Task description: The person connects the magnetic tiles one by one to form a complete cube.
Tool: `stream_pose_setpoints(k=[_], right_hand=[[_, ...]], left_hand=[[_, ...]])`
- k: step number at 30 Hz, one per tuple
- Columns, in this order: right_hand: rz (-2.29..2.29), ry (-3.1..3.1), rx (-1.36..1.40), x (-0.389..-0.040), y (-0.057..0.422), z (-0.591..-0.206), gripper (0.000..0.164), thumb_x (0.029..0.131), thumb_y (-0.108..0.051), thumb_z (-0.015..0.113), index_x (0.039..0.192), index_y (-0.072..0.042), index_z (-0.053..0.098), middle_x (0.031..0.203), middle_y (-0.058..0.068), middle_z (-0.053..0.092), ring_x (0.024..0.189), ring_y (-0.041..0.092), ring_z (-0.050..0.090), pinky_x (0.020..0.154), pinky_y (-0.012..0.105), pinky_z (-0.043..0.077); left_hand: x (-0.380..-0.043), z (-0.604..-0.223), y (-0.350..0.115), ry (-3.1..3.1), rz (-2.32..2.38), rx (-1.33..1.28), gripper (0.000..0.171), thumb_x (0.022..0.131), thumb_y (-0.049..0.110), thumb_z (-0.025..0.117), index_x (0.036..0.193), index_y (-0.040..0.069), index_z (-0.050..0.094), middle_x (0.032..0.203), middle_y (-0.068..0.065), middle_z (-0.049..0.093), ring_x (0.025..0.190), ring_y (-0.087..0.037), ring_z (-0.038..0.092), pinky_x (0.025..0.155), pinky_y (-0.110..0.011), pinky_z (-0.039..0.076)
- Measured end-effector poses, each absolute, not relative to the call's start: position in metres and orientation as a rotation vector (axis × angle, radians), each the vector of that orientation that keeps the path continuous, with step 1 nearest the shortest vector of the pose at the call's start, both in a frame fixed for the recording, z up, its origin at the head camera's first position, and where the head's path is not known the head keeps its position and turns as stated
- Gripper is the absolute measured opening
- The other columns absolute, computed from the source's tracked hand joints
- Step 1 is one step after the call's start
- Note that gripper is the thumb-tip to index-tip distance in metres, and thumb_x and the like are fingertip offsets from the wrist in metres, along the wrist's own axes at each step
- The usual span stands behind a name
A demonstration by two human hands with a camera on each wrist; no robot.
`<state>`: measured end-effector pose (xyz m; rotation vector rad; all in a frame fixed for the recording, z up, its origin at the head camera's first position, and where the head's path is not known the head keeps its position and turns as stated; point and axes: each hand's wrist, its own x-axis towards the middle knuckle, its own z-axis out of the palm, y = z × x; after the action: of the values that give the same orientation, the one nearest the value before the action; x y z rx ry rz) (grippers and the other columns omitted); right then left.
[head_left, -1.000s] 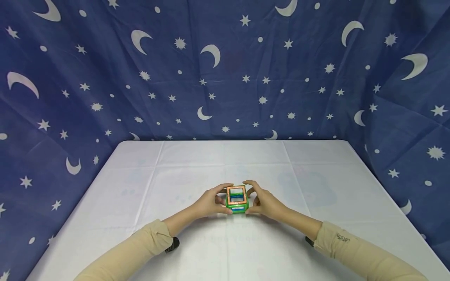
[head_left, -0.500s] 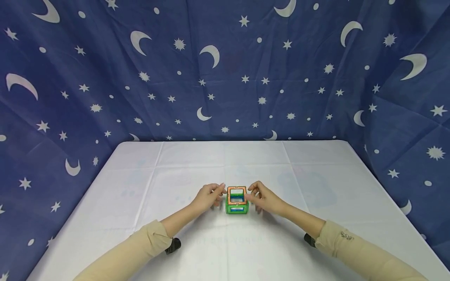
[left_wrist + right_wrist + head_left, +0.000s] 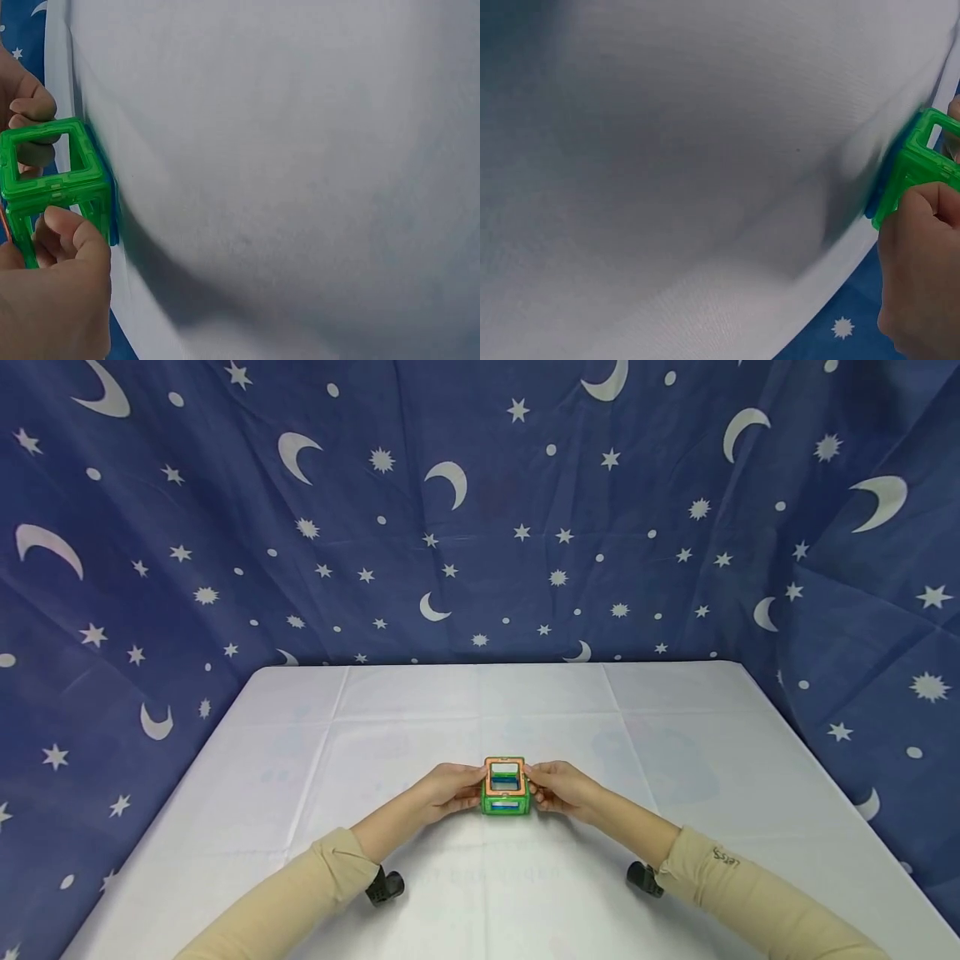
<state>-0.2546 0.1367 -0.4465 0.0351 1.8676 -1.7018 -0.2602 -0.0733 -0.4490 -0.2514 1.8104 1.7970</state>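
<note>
A small cube of magnetic tiles (image 3: 506, 794) stands on the white table, with open green frames on its sides, an orange square frame on top and blue at its base. My left hand (image 3: 448, 790) pinches its left side, the thumb up by the orange top and the fingers curled below. From the other side my right hand (image 3: 567, 791) pinches the right edge in the same way. In the left wrist view the green front frame (image 3: 56, 184) faces the camera, my left fingertips right at its side. The right wrist view shows part of the cube (image 3: 922, 161) beside my curled right fingers.
A white cloth (image 3: 487, 885) with fold creases covers the table. Behind it and at both sides hangs a blue curtain (image 3: 480, 510) with moons and stars. Black wrist cameras (image 3: 386, 887) sit under both forearms.
Both hands first held the cube with spread fingers, then came away from its sides. Now they have closed in again and pinch its left and right sides. The cube has hardly moved.
</note>
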Motion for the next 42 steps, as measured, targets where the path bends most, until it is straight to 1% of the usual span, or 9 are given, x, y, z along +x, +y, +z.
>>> stream_pose_setpoints(k=[9, 20, 23, 26, 29, 31, 33, 35, 42], right_hand=[[-1.753, 1.782, 0.001, -0.255, 0.139, -0.448, 0.025, 0.102, -0.022, 0.042, 0.104, 0.001, 0.053, 0.069, -0.004, 0.051, 0.06, 0.003, 0.049, 0.055, 0.014, 0.042], [-1.76, 1.788, 0.028, -0.255, 0.141, -0.448, 0.031, 0.101, -0.023, 0.043, 0.112, 0.005, 0.049, 0.071, -0.003, 0.055, 0.06, 0.004, 0.051, 0.055, 0.014, 0.045], [-1.726, 1.928, 0.006, -0.255, 0.144, -0.448, 0.033, 0.099, -0.025, 0.048, 0.114, 0.004, 0.046, 0.075, 0.001, 0.057, 0.06, 0.007, 0.051, 0.056, 0.017, 0.044], [-1.633, 2.156, -0.1, -0.255, 0.145, -0.447, 0.039, 0.096, -0.028, 0.055, 0.119, 0.002, 0.044, 0.089, 0.008, 0.058, 0.068, 0.013, 0.053, 0.061, 0.024, 0.045], [-1.458, 2.379, -0.322, -0.256, 0.147, -0.445, 0.055, 0.09, -0.03, 0.064, 0.131, -0.001, 0.04, 0.113, 0.016, 0.054, 0.089, 0.024, 0.056, 0.07, 0.033, 0.048], [-1.338, 2.455, -0.487, -0.256, 0.148, -0.443, 0.07, 0.085, -0.028, 0.071, 0.138, -0.001, 0.034, 0.127, 0.021, 0.047, 0.105, 0.033, 0.054, 0.079, 0.04, 0.05], [-1.248, 2.481, -0.634, -0.257, 0.148, -0.443, 0.083, 0.08, -0.027, 0.075, 0.143, -0.001, 0.027, 0.138, 0.024, 0.04, 0.117, 0.04, 0.049, 0.085, 0.045, 0.05], [-1.198, 2.466, -0.725, -0.258, 0.148, -0.444, 0.087, 0.079, -0.024, 0.077, 0.144, 0.0, 0.025, 0.141, 0.024, 0.039, 0.121, 0.043, 0.048, 0.088, 0.047, 0.05], [-1.151, 2.415, -0.818, -0.259, 0.149, -0.449, 0.079, 0.082, -0.02, 0.073, 0.143, 0.0, 0.028, 0.138, 0.021, 0.047, 0.118, 0.039, 0.054, 0.088, 0.04, 0.053]], left_hand=[[-0.258, -0.452, -0.07, 1.751, 1.893, -0.368, 0.034, 0.094, 0.012, 0.057, 0.121, -0.009, 0.057, 0.096, -0.008, 0.068, 0.082, -0.01, 0.062, 0.088, -0.028, 0.053], [-0.253, -0.449, -0.074, 1.921, 1.879, -0.345, 0.034, 0.091, 0.018, 0.062, 0.115, -0.006, 0.06, 0.095, -0.009, 0.068, 0.075, -0.009, 0.063, 0.077, -0.025, 0.056], [-0.25, -0.447, -0.079, 2.103, 1.814, -0.242, 0.037, 0.091, 0.018, 0.064, 0.119, -0.003, 0.057, 0.096, -0.012, 0.066, 0.077, -0.015, 0.065, 0.074, -0.028, 0.056], [-0.249, -0.447, -0.085, 2.304, 1.677, -0.008, 0.049, 0.089, 0.019, 0.066, 0.132, 0.001, 0.049, 0.115, -0.019, 0.061, 0.099, -0.029, 0.064, 0.084, -0.037, 0.055], [-0.251, -0.448, -0.088, 2.378, 1.531, 0.28, 0.073, 0.084, 0.018, 0.072, 0.145, 0.005, 0.034, 0.141, -0.024, 0.042, 0.127, -0.042, 0.045, 0.099, -0.047, 0.045], [-0.253, -0.449, -0.089, 2.375, 1.456, 0.434, 0.089, 0.078, 0.017, 0.078, 0.148, 0.005, 0.025, 0.149, -0.025, 0.031, 0.134, -0.045, 0.033, 0.105, -0.051, 0.038], [-0.256, -0.45, -0.088, 2.341, 1.426, 0.529, 0.098, 0.073, 0.013, 0.081, 0.149, 0.004, 0.02, 0.151, -0.025, 0.027, 0.136, -0.044, 0.03, 0.106, -0.049, 0.036], [-0.258, -0.453, -0.087, 2.329, 1.411, 0.598, 0.097, 0.072, 0.01, 0.081, 0.149, 0.002, 0.021, 0.149, -0.024, 0.031, 0.135, -0.043, 0.034, 0.105, -0.046, 0.038], [-0.254, -0.46, -0.086, 2.333, 1.453, 0.621, 0.084, 0.072, 0.006, 0.08, 0.142, 0.0, 0.034, 0.139, -0.025, 0.044, 0.126, -0.043, 0.046, 0.102, -0.045, 0.042]])
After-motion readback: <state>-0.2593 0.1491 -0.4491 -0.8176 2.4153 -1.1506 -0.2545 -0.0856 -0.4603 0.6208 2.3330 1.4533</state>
